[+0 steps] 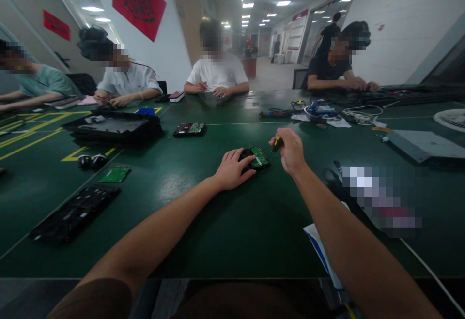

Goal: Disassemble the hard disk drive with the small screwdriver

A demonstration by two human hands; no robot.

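Note:
A hard drive [260, 158] lies on the green table with its green circuit board facing up. My left hand [234, 169] grips its left part, fingers over the top and thumb along the near edge, so part of the drive is hidden. Just right of the drive, my right hand [292, 150] is closed around a screwdriver [278, 143] with a black and yellow handle. The screwdriver's tip is too small to make out, and it looks apart from the drive. Small bits, perhaps screws, lie on the table below the screwdriver.
Left are another hard drive [189, 129], a black tray [116, 126], a loose green circuit board [115, 174] and a black plastic part [76, 211]. To the right lie cables [321, 111], a grey metal box [426, 145] and a phone-like blurred object [381, 198]. Several people sit around the table.

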